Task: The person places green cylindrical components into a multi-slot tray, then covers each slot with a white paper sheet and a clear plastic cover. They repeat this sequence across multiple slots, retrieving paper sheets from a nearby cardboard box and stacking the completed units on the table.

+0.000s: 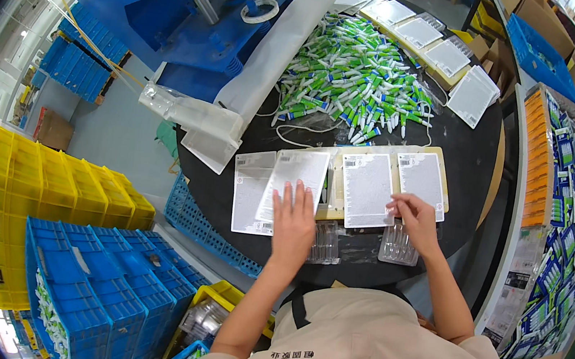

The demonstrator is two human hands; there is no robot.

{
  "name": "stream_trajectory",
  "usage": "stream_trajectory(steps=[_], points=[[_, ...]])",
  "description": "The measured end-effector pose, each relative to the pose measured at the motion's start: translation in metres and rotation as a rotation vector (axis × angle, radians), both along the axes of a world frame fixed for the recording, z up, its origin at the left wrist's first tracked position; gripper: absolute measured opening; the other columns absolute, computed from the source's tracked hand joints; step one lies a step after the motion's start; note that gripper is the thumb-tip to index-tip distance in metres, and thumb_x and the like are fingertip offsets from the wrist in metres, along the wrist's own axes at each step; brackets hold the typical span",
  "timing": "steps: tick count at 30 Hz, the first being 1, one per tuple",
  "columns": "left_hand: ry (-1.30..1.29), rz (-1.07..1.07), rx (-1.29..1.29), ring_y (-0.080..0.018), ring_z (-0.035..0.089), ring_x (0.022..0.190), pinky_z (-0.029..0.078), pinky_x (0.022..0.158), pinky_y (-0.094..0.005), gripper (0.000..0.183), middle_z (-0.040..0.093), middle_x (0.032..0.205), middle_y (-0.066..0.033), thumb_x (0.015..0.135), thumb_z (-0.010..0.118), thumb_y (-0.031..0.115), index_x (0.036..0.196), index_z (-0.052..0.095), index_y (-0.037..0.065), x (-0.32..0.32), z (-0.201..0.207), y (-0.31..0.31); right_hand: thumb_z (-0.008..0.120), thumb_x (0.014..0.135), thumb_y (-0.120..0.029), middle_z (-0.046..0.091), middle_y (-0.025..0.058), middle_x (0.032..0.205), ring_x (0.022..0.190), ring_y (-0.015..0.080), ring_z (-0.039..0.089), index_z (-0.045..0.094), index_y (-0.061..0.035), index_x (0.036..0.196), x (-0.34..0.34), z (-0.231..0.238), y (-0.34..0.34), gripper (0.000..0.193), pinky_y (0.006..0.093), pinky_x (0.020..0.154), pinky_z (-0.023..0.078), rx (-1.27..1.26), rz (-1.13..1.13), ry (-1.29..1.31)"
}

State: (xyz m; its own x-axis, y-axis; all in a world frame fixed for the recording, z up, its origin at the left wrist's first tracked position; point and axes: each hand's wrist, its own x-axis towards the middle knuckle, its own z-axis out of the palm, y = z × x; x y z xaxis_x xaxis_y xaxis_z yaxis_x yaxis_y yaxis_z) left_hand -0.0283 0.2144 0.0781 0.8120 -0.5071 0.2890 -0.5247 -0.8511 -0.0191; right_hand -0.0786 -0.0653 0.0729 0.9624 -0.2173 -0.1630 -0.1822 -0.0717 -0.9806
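My left hand (pixel 294 217) lies with fingers spread flat on a white printed backing card (pixel 303 167). That card overlaps another white card (pixel 249 203) to its left. My right hand (pixel 415 222) has its fingers bent together at the inner edges of two more cards, a middle card (pixel 366 190) and a right card (pixel 424 179). Whatever sits between those fingertips is too small to make out. Under the cards runs a cream-coloured holder (pixel 449 164). Clear plastic blisters (pixel 398 246) stick out at its near side, below both hands.
Beyond the holder lies a heap of green-and-white small tubes (pixel 359 73) on the round black table (pixel 469 181). A second holder with cards (pixel 456 56) stands far right. A blue machine (pixel 203 45) rises at left; blue crates (pixel 92 284) and yellow crates (pixel 61 186) stand lower left.
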Motion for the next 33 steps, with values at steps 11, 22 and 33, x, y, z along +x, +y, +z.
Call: stream_trajectory(steps=[11,22,33], points=[[0.108,0.104,0.148,-0.052,0.04,0.14,0.031,0.114,-0.0648,0.052,0.043,0.15,-0.033,0.095,0.052,0.012,0.144,0.05,-0.007,-0.008,-0.073,-0.051,0.055,0.101,-0.001,0.075,0.0112,0.096,0.084,0.0129,0.07,0.069,0.0066,0.114,-0.029,-0.017,0.011,0.021,0.0266,0.078,0.055,-0.184,0.197,0.015],[0.351,-0.035,-0.131,-0.0411,0.021,0.153,0.014,0.12,-0.0637,0.096,0.025,0.163,-0.026,0.086,0.071,0.056,0.155,0.032,0.001,-0.01,-0.049,-0.017,0.062,0.092,-0.01,0.072,0.0135,0.104,0.097,0.0305,0.068,0.07,-0.0006,0.11,0.062,-0.01,0.082,0.022,0.0395,0.083,0.055,-0.715,0.27,-0.519],[0.254,0.105,-0.163,-0.0339,0.034,0.148,0.019,0.12,-0.0621,0.07,0.038,0.157,-0.0202,0.092,0.069,0.038,0.15,0.044,0.008,-0.023,-0.058,0.023,0.054,0.099,-0.047,0.033,0.0217,0.161,0.152,0.0348,0.028,0.045,-0.0102,0.152,0.113,-0.063,0.125,0.065,0.0598,0.122,0.019,-1.218,0.586,-0.333]])
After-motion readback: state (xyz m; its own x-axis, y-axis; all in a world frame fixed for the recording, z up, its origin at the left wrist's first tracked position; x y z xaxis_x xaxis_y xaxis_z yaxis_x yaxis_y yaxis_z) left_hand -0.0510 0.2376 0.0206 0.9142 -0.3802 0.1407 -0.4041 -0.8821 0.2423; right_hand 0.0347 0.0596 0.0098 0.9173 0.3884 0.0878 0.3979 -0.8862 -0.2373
